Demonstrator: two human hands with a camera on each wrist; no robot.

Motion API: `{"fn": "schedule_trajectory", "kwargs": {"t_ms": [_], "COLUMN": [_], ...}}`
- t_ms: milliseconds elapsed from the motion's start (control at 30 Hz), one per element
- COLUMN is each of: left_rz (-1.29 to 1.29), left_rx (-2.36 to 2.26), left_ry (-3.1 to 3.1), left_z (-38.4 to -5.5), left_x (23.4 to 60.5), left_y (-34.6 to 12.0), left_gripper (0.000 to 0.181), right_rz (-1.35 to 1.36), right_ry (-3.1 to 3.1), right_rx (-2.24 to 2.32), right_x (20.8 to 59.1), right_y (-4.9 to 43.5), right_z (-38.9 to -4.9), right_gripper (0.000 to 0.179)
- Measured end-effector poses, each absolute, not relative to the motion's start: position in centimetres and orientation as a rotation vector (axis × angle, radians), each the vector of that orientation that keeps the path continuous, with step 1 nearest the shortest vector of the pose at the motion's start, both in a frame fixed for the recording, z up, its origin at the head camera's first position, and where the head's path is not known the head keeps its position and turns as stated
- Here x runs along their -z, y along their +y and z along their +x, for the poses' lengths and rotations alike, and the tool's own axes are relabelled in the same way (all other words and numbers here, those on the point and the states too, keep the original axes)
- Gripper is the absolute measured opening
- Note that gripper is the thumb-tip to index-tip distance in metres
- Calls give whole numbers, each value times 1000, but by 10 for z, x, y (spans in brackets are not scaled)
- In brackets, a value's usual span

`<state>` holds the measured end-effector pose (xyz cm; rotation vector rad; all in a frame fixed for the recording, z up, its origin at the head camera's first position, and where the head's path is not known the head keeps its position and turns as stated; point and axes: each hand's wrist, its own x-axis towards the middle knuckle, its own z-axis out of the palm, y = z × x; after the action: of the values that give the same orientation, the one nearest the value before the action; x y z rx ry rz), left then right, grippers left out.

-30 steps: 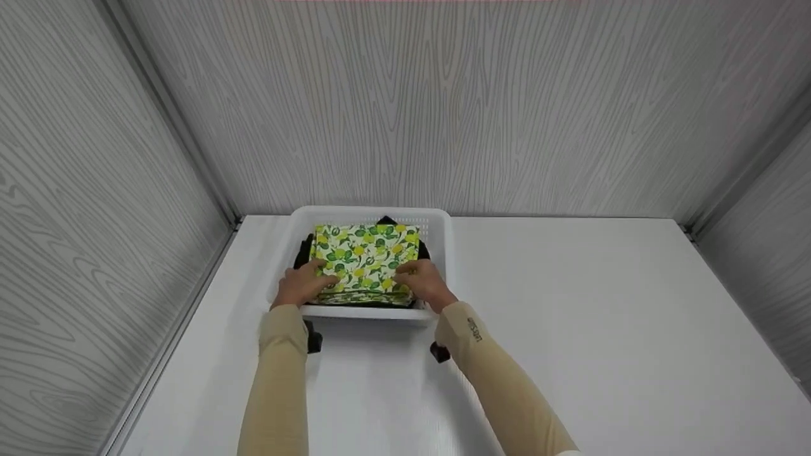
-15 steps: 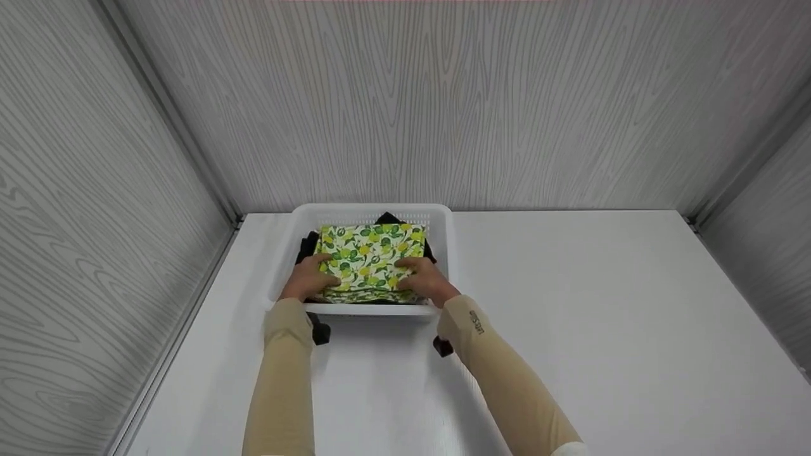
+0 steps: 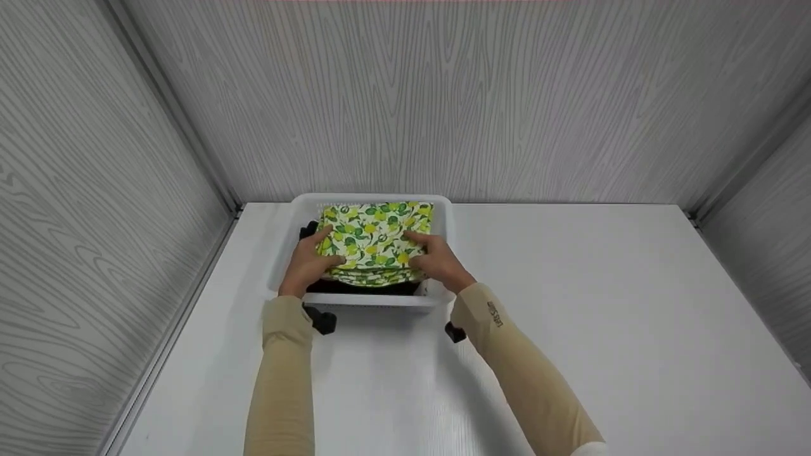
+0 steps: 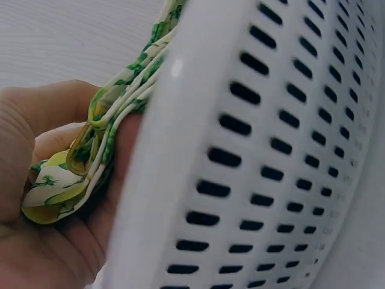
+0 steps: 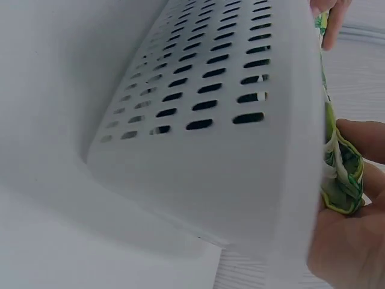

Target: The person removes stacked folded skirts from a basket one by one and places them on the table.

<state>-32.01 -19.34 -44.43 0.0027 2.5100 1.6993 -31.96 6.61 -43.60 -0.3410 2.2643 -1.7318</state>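
My left hand (image 3: 306, 265) and my right hand (image 3: 440, 259) are both clamped on the folded white cloth printed with yellow lemons and green leaves (image 3: 374, 235), one gripping each side edge. The cloth lies between them, over the white plastic basket with slotted walls (image 3: 367, 299), its printed top facing up and several folded layers showing along the near edge. In both wrist views, I have its bunched layers between my fingers, just beside the basket's rim. I cannot tell whether the underside touches what lies below.

Under and beside the cloth, I see black fabric-like material (image 3: 361, 289) inside the basket, showing along the near side and at the left. The basket rests on the smooth white worktop (image 3: 602, 329), near the grey wood-grain back wall (image 3: 443, 101).

I wear long beige sleeves (image 3: 282, 380) reaching my wrists; dark lettering marks the right cuff. A small black block (image 3: 325, 322) sits by my left wrist, and another small black piece (image 3: 454, 332) by my right.
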Motion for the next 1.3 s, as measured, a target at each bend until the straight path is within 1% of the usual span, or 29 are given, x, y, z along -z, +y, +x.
{"fn": "schedule_trajectory", "kwargs": {"t_ms": [167,367,667,1000,1300], "left_rz": [10,47,146,194,256], "left_rx": [-1763,-1817,-1896,-1954,-2034], "left_ry": [2548,2592,2599,2579,2491], "left_z": [-312,-303,-293,-289,-282], "left_x": [437,432,430,435,439], "left_y": [-183,-165,-136,-95,-64], "left_gripper": [74,75,74,75,77], "right_rz": [-420,-446,-334,-338,-199], "right_ry": [2301,2371,2394,2397,2377], "right_rx": [1751,1724,1785,1847,1920], "right_x": [424,411,418,420,426], "right_y": [78,96,124,162,190], "right_z": [-317,-309,-304,-294,-281], "right_gripper": [59,61,67,70,73]}}
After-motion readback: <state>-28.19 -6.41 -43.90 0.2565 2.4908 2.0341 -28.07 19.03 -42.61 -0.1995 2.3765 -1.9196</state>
